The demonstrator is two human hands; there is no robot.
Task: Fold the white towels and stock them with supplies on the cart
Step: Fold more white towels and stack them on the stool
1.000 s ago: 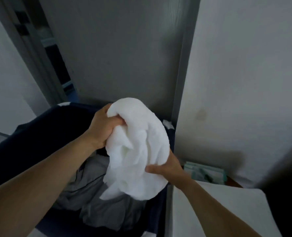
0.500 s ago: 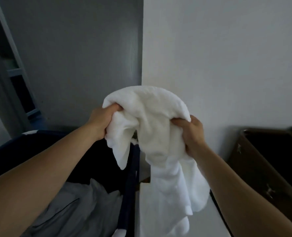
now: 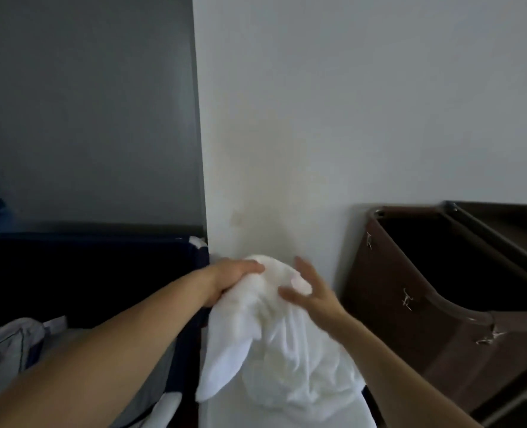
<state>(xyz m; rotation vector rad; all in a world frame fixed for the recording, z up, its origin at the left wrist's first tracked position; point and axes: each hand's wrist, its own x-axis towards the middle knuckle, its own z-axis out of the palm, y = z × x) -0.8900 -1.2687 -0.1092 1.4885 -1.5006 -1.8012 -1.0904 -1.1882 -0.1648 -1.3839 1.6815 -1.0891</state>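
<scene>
Head view. The left hand [image 3: 231, 279] grips the upper left edge of the white towel [image 3: 286, 350], its fingers curled over a gathered fold and its thumb laid along the top. The right hand [image 3: 311, 295] is held against the towel's upper right side with fingers straight and spread apart, clasping nothing; motion blur hides whether the fingertips actually touch the cloth. The towel is bunched, not folded. Its bulk rests on a white surface [image 3: 240, 412] at the foot of the pale wall [image 3: 348, 118], and one corner hangs over that surface's left edge. Left of the surface stands a dark blue hamper [image 3: 86, 273] containing grey linen [image 3: 5, 344]. To the right stands a brown bin [image 3: 425, 304] with small metal clips along its side.
</scene>
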